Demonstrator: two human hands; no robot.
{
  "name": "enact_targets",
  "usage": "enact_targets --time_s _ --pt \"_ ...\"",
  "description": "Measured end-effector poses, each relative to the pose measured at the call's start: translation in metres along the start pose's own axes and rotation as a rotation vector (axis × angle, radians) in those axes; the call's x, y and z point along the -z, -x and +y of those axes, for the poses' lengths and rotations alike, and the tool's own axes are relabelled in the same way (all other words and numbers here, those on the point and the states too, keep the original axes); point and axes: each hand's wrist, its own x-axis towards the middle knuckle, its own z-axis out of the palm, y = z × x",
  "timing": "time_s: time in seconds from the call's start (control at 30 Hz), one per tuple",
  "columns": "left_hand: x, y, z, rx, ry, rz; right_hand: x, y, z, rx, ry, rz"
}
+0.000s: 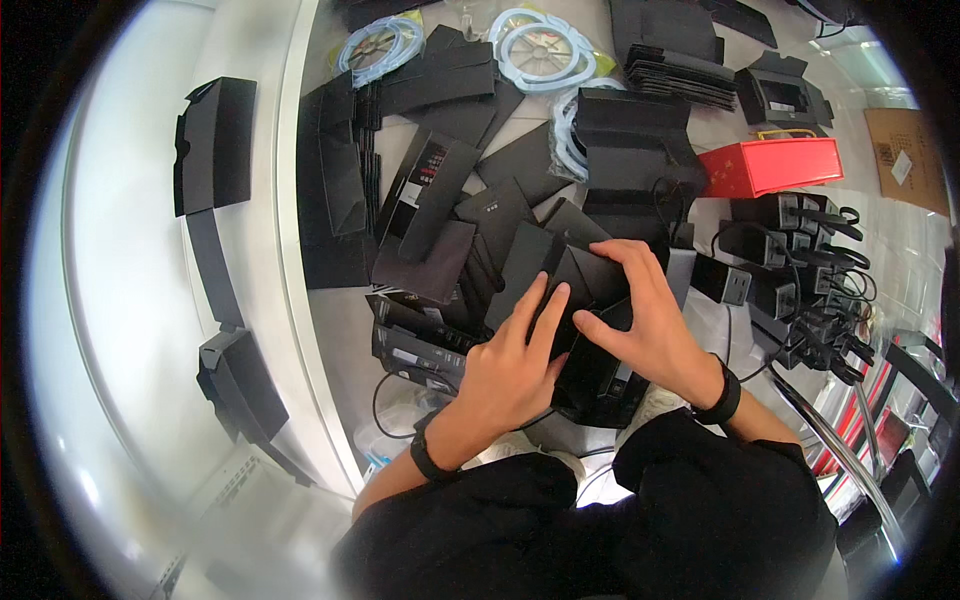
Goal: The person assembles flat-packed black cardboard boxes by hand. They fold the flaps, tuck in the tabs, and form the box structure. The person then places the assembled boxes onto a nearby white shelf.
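Observation:
A black cardboard box with folded flaps stands upright or slightly tilted between my feet, and both hands are on it. My left hand has two fingers stretched along the near left panel, its thumb tucked by the box's edge. My right hand grips from the right, fingers bent over a top flap and thumb pressing its near side. Whatever is inside the box is hidden from me. Close to my left hand lies a printed black box with a cable beside it.
Black folded cartons lie piled ahead. Bagged light-blue coils sit farther back. A red box stands at the right, near several black devices with cables. More black boxes rest on the white ledge at left. A metal rail is at lower right.

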Motion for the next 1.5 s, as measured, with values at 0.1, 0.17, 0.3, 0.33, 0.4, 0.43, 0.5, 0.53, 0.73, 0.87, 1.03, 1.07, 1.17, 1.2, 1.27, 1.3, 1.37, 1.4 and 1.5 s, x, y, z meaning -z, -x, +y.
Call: enact_targets --time_s 0.1,0.17,0.3,0.33,0.4,0.43,0.5,0.53,0.73,0.87,1.03,1.07,1.17,1.2,1.27,1.3,1.37,1.4,1.5 --pt "0.003 -0.002 0.001 0.022 -0.048 -0.038 -0.003 0.001 0.000 -0.011 0.014 -0.021" --pt "0.008 -0.006 0.001 0.045 -0.078 -0.072 -0.003 0.001 -0.004 -0.020 0.038 -0.015" --pt "0.006 -0.011 0.003 0.035 -0.220 -0.105 -0.009 0.001 -0.009 0.022 0.121 0.004" --pt "0.005 -0.014 0.003 0.010 -0.274 -0.094 -0.009 0.000 -0.010 0.018 0.130 0.008" --pt "0.011 -0.020 0.006 -0.016 -0.320 -0.137 -0.007 -0.001 -0.011 0.010 0.147 0.017" --pt "0.010 -0.021 0.007 -0.011 -0.334 -0.142 -0.007 -0.001 -0.013 0.008 0.154 0.019" --pt "0.008 -0.022 0.012 0.020 -0.337 -0.141 -0.008 -0.001 -0.016 0.005 0.168 0.024" --pt "0.006 -0.021 0.014 0.021 -0.307 -0.103 -0.009 0.000 -0.016 0.008 0.166 0.029" --pt "0.004 -0.017 0.003 -0.035 -0.224 -0.019 -0.010 0.003 -0.010 0.036 0.081 0.054" --pt "0.008 -0.011 -0.004 -0.115 -0.248 -0.015 -0.013 0.005 -0.006 0.018 0.031 0.042" --pt "-0.002 -0.009 -0.014 -0.224 -0.408 0.059 -0.014 0.002 -0.004 0.023 0.011 0.037" --pt "-0.003 -0.009 -0.015 -0.226 -0.414 0.072 -0.013 0.002 -0.004 0.018 0.003 0.032" --pt "-0.006 -0.008 -0.019 -0.235 -0.405 0.113 -0.012 0.000 -0.005 0.004 -0.015 0.021" --pt "-0.008 -0.008 -0.022 -0.238 -0.383 0.130 -0.012 0.000 -0.006 0.000 -0.018 0.019" --pt "-0.009 -0.008 -0.026 -0.240 -0.334 0.147 -0.013 -0.002 -0.006 -0.010 -0.023 0.014" --pt "-0.008 -0.008 -0.027 -0.239 -0.305 0.147 -0.013 -0.003 -0.006 -0.016 -0.024 0.010" --pt "-0.007 -0.007 -0.028 -0.234 -0.238 0.144 -0.013 -0.004 -0.008 -0.012 -0.011 0.010" --pt "-0.007 -0.006 -0.029 -0.229 -0.200 0.140 -0.013 -0.004 -0.009 -0.002 0.002 0.014" --pt "-0.008 -0.003 -0.035 -0.224 -0.145 0.133 -0.012 -0.003 -0.016 -0.002 0.075 -0.004"
